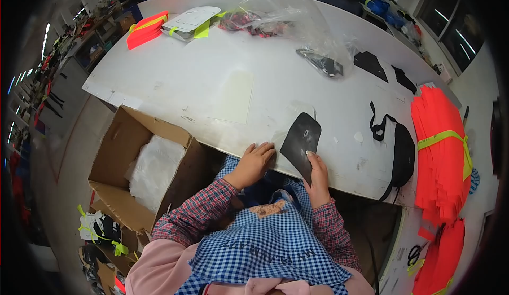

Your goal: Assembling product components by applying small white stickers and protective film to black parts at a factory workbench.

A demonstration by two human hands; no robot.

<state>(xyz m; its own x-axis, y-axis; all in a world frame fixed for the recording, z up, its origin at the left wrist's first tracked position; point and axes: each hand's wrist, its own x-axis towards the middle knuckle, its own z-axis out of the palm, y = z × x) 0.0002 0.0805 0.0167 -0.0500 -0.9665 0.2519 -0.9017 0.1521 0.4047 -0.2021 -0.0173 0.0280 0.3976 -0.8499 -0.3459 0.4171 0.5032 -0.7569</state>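
A flat black panel [300, 139] with rounded corners and a small pale mark lies at the near edge of the white table [180, 83]. My right hand [319, 181] grips its near right edge, thumb on top and the other fingers mostly hidden. To the left of the panel, my left hand [253, 164] rests on the table edge with its fingers laid out, holding nothing. Just beyond the panel, a small piece of clear film [306, 107] shows. A black pouch-like piece with a strap [403, 154] lies to the right.
An open cardboard box [108, 157] holding white plastic stands at the left. Bundled orange fabric pieces [437, 152] lie at the right, above dark scissors [414, 255]. Farther back are a clear plastic bag [297, 14], black pieces [371, 65], a pale sheet [233, 96] and an orange stack [147, 31].
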